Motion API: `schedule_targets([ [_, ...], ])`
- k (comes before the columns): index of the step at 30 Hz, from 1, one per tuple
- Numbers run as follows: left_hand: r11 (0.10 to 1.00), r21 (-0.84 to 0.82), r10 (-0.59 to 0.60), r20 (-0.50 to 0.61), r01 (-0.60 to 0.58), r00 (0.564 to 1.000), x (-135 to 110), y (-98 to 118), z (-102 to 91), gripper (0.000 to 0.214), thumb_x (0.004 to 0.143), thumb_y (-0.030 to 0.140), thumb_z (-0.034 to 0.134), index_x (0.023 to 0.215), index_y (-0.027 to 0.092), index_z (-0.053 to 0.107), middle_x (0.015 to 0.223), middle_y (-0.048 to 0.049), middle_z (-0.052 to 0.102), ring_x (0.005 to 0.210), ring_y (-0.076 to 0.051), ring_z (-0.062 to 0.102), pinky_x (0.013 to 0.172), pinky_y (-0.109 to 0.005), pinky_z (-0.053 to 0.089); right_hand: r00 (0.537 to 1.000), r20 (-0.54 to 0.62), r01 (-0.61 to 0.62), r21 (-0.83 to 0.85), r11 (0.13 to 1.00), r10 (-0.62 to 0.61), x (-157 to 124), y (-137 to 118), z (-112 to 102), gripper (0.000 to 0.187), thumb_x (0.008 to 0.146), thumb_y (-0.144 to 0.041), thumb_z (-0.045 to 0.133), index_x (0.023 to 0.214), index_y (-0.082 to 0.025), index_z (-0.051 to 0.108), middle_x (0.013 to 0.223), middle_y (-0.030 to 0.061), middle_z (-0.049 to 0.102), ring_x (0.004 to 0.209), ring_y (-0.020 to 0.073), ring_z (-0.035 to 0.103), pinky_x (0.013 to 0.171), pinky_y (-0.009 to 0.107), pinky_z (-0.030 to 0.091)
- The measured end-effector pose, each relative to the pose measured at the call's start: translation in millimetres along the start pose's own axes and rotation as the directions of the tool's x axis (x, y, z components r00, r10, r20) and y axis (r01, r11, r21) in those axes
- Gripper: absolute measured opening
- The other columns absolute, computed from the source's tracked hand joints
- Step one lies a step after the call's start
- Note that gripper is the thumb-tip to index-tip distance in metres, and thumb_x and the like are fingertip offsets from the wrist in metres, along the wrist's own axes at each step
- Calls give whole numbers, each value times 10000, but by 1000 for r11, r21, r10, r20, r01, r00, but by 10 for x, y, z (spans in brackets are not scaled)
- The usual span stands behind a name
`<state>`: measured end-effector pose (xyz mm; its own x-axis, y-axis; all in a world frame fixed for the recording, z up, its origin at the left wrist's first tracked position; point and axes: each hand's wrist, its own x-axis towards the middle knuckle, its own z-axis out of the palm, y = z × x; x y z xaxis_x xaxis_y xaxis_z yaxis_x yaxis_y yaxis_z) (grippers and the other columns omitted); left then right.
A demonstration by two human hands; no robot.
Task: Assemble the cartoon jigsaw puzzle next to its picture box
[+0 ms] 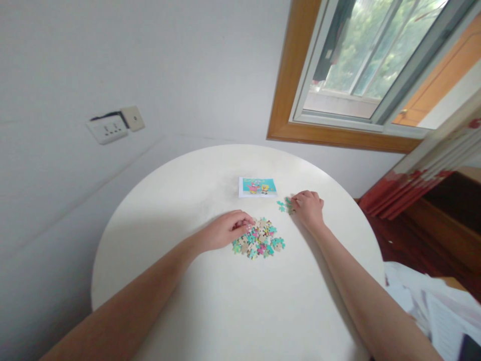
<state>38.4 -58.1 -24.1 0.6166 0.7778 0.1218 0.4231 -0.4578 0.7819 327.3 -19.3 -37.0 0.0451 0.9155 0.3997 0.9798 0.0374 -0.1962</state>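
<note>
A heap of loose jigsaw puzzle pieces, mostly teal with some pink, yellow and beige ones, lies on the round white table. My left hand rests at the left edge of the heap, fingers curled and thumb close to the fingertips. Whether a piece is between them I cannot make out. Right of and beyond the heap, my right hand has its fingers bent down on a small group of teal puzzle pieces, pinching at one. Its fingertips partly cover that group.
A picture card with two cartoon figures on teal lies beyond the heap. Behind the table are a white wall with a socket and a wood-framed window. Papers are at the lower right, below a red-patterned curtain.
</note>
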Motion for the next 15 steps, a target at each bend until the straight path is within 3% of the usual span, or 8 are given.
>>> schedule_targets([
  [15, 1000, 12, 22, -24, -22, 999, -2, -28, -3, 277, 907, 385, 476, 1014, 174, 619, 795, -4, 540, 671, -116, 494, 617, -222, 412, 996, -48, 80, -19, 997, -81, -34, -23, -90, 226, 883, -254, 529, 951, -247, 744, 1056, 91, 650, 1039, 275, 467, 811, 397, 316],
])
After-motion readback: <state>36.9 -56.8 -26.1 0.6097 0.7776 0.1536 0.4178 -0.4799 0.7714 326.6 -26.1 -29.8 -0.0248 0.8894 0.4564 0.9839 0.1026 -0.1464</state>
